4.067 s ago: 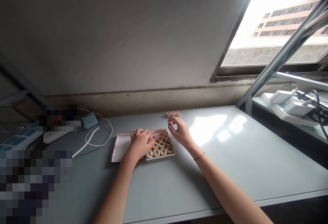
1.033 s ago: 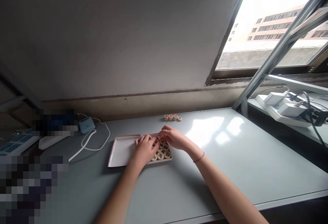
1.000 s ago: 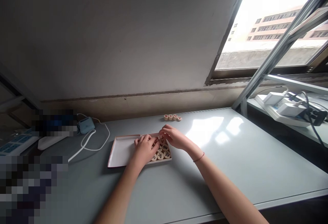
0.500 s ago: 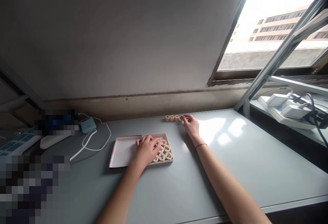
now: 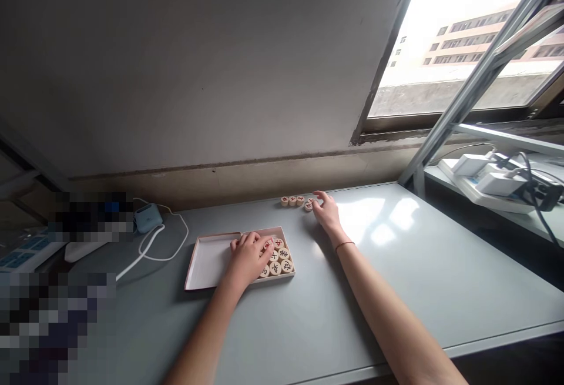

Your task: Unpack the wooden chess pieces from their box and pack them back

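Observation:
My left hand (image 5: pixel 249 257) reaches over a flat open box (image 5: pixel 288 276). Its thumb and finger close on a red-marked xiangqi piece (image 5: pixel 268 244). Beneath and beside the fingers, more round wooden xiangqi pieces (image 5: pixel 275 268) lie in the box's right half, with black or red characters. At the desk's back, my right hand (image 5: pixel 326 211) has its thumb and finger around a xiangqi piece (image 5: pixel 312 200), partly hidden. Just in front sits another piece (image 5: pixel 308 206), close to the thumb. Left of these, a short row of red-marked pieces (image 5: pixel 292 201) stands on the desk.
The grey desk (image 5: pixel 273 326) meets a wall at the back. A pale blue device (image 5: pixel 148 217) with a white cable (image 5: pixel 176 250) is at left. On the right, a white power strip (image 5: pixel 471 188) with plugs rests on a ledge beside a metal frame (image 5: pixel 440 132).
Near my right hand, a piece now shows apart from the row, a little forward, with another behind it. My left hand stays over the box. The view has shifted slightly.

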### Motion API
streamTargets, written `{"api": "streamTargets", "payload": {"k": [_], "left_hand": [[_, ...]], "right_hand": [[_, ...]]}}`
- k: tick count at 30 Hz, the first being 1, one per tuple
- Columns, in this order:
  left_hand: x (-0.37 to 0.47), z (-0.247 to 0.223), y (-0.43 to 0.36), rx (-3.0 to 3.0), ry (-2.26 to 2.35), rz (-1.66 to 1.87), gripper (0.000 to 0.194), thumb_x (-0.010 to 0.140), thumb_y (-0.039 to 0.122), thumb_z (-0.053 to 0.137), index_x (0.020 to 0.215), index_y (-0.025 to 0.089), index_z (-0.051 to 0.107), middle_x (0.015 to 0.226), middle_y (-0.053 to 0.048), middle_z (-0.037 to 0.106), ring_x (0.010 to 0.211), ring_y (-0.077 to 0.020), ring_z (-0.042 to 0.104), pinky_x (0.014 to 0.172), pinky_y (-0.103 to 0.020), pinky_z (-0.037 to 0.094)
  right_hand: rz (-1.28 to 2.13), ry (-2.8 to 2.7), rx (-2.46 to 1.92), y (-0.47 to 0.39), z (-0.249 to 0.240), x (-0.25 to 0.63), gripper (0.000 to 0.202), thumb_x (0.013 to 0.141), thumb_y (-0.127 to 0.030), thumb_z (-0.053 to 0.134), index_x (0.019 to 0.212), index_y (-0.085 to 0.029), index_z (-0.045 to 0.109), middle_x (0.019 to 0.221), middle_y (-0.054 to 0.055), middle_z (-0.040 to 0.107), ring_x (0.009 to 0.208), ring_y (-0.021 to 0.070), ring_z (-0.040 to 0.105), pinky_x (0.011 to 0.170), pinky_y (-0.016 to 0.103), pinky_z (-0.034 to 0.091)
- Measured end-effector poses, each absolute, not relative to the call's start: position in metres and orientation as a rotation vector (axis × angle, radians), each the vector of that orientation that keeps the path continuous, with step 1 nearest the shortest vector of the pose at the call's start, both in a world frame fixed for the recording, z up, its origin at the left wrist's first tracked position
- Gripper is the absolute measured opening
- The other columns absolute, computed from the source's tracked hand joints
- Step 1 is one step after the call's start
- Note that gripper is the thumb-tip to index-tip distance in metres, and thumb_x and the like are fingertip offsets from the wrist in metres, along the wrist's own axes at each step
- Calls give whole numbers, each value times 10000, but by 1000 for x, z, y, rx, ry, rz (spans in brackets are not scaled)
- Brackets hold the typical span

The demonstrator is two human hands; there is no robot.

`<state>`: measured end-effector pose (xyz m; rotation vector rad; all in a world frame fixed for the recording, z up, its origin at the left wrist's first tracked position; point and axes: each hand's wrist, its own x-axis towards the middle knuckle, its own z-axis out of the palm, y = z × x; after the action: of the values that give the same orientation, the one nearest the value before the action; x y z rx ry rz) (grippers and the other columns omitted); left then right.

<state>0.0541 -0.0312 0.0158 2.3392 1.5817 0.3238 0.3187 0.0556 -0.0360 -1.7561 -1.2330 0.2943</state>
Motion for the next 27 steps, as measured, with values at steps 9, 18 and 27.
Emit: {"api": "streamTargets", "payload": {"k": [9,18,27], "left_hand": [[54,19,-34,2330,1576,327,353,949,392,360,1185,347,619,1092,-41,617,1103,-229,518,976,-422,330],[54,17,-32,2330,1568,320,347,947,384,375,1187,331,620,1115,-46,614,1131,-237,512,980,-444,324],[53,17,-32,2321,1555,345,349,944,377,382,1187,319,625,1100,-48,616,1128,-246,522,974,-451,339]], "right_hand": [[217,-1690,-1792,61,-34,335,446,690,2,418,998,-173,690,1123,73,678,1014,198,594,902,295,410],[58,-1627,-1795,48,-34,337,186,855,-229,479,915,-184,649,960,76,687,830,200,577,764,300,421],[23,-1699,-1781,37,-39,317,106,782,-212,558,877,-232,599,879,36,676,767,190,564,682,273,406]]}}
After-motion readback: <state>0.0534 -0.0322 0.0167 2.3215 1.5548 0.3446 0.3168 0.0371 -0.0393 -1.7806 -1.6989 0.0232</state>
